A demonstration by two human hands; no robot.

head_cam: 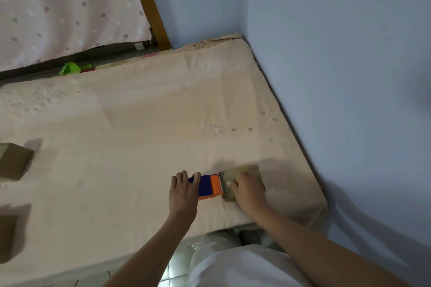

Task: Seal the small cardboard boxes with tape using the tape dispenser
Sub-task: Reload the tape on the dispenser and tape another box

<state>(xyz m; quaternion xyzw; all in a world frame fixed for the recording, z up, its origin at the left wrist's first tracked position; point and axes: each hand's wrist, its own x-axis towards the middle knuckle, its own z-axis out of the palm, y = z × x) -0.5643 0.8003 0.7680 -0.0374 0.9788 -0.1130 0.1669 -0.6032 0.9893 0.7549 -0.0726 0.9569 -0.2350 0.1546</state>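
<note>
Dispenser point(207, 186) in left hand point(183, 191), against box point(242, 173)

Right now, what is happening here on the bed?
A person is taping a small cardboard box on the mattress. The left hand holds the blue and orange tape dispenser with its cutter end against the box, while the right hand presses on the box top. Two more boxes wait at the far left.

Tape dispenser point(208, 186) is blue and orange, small box point(242, 176) plain brown cardboard. Bed sheet point(140, 123) is pale peach with faint embroidered flowers, wall point(326, 53) light blue, curtain point(58, 7) pinkish with leaf spots.
</note>
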